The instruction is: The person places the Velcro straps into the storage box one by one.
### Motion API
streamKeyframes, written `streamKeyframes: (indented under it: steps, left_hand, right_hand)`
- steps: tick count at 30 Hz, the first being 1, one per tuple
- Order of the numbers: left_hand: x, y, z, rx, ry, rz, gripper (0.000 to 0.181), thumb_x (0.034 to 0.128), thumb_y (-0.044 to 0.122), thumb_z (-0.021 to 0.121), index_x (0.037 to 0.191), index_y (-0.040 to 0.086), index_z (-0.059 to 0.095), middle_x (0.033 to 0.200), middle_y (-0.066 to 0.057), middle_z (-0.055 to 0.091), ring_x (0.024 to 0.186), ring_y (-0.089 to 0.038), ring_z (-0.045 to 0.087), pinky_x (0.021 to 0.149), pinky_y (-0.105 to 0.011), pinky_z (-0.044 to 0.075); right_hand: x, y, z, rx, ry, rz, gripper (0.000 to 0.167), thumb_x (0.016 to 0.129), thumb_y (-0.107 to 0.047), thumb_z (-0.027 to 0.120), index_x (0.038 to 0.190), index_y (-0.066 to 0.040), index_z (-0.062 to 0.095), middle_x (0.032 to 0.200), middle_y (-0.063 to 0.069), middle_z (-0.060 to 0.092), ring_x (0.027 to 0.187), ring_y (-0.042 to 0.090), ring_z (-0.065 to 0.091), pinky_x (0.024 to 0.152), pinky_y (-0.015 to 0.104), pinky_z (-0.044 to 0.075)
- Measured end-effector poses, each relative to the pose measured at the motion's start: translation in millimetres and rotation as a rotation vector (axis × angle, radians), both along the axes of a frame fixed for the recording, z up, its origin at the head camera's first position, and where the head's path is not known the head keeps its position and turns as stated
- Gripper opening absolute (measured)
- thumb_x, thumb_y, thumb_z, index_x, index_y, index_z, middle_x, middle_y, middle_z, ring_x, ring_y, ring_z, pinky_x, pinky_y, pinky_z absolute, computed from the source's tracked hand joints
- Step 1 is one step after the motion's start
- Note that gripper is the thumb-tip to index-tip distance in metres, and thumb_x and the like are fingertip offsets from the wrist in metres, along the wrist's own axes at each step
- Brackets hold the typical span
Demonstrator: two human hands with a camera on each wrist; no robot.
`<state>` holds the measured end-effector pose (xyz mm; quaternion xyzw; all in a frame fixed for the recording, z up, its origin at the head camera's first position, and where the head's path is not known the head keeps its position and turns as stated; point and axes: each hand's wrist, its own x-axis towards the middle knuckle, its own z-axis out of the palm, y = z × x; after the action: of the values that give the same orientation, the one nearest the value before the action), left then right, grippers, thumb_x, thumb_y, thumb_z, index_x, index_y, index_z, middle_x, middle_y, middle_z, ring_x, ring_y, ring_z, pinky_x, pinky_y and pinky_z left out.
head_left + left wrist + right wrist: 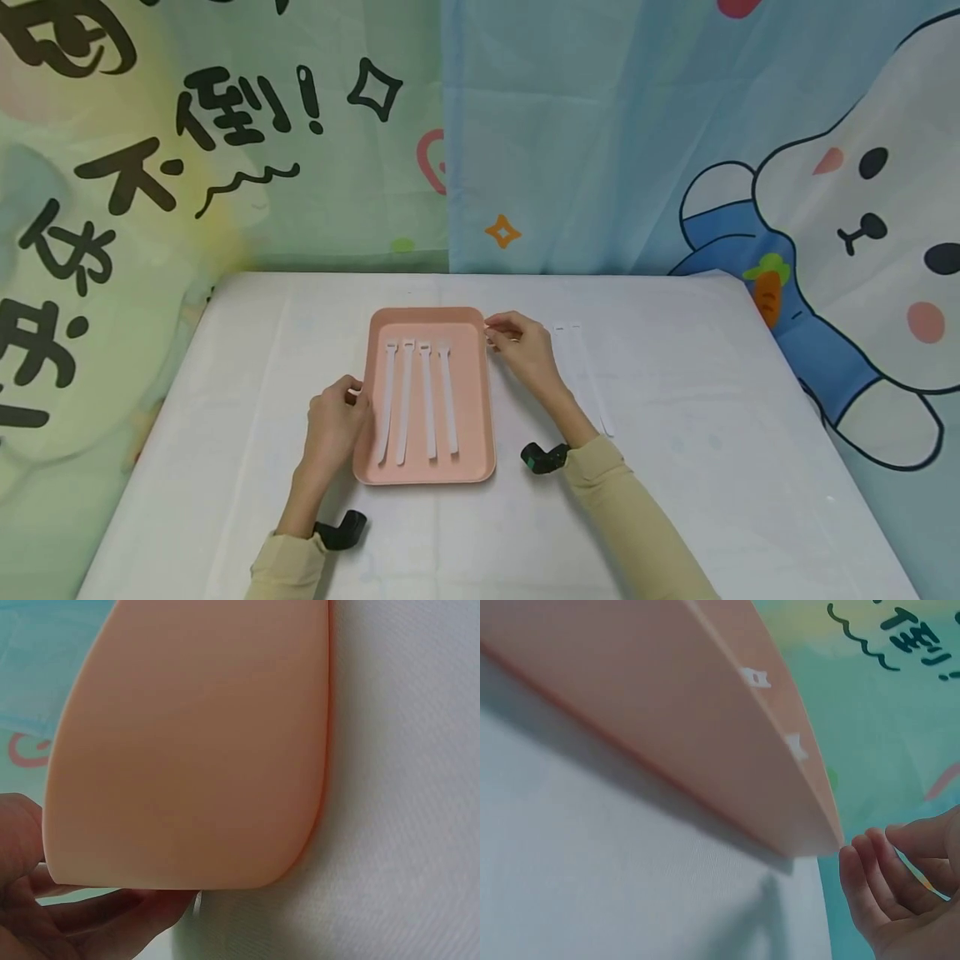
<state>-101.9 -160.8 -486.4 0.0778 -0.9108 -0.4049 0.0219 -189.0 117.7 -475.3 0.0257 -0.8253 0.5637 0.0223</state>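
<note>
A shallow pink tray (486, 392) with rounded corners stands on the white table. Several slim white plastic strips (427, 400) lie lengthwise inside it, side by side. At the tray's left side, my left hand (339, 419) holds the rim; in the left wrist view the tray wall hides the fingertips partly. My right hand (525, 346) is by the far right corner, its bent fingertips at or just off the edge. The right wrist view shows the fingers (877, 881) beside the tray corner, with nothing between them and the thumb.
Two thin white strips (588, 375), hard to make out against the cloth, lie on the table right of the tray. A printed fabric backdrop (570, 150) hangs behind the table's far edge. Black wrist cameras (545, 458) are worn on both wrists.
</note>
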Motion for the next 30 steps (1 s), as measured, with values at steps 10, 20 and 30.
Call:
streamKeyframes:
  steps: [10,20,30]
  left_hand:
    - [0.3,0.8,0.2,-0.003,0.015,-0.009,0.018,0.0943,0.002,0.061,0.107,-0.007,0.07,0.082,-0.021,0.072,0.06,-0.021,0.064,0.052,-0.03,0.05]
    - [1.0,0.7,1.7,-0.002,0.009,-0.012,0.019,0.0946,0.002,0.061,0.108,-0.007,0.07,0.082,-0.021,0.072,0.059,-0.02,0.063,0.052,-0.028,0.048]
    - [1.5,1.3,2.6,-0.001,0.008,-0.015,0.019,0.0942,0.001,0.06,0.108,-0.008,0.07,0.081,-0.021,0.072,0.058,-0.02,0.062,0.052,-0.029,0.048]
  right_hand:
    - [-1.2,35,-10.9,0.038,-0.048,-0.075,0.021,0.096,0.0,0.066,0.115,0.006,0.071,0.105,0.023,0.074,0.094,0.033,0.073,0.076,0.025,0.059]
    - [-0.9,63,-15.1,0.116,-0.11,-0.158,0.029,0.094,0.005,0.058,0.12,0.003,0.071,0.112,0.022,0.074,0.102,0.033,0.071,0.072,0.015,0.052]
    - [-6.2,83,-21.9,0.218,-0.094,-0.223,0.033,0.092,0.002,0.055,0.121,0.0,0.071,0.12,0.019,0.073,0.11,0.033,0.067,0.094,0.04,0.051]
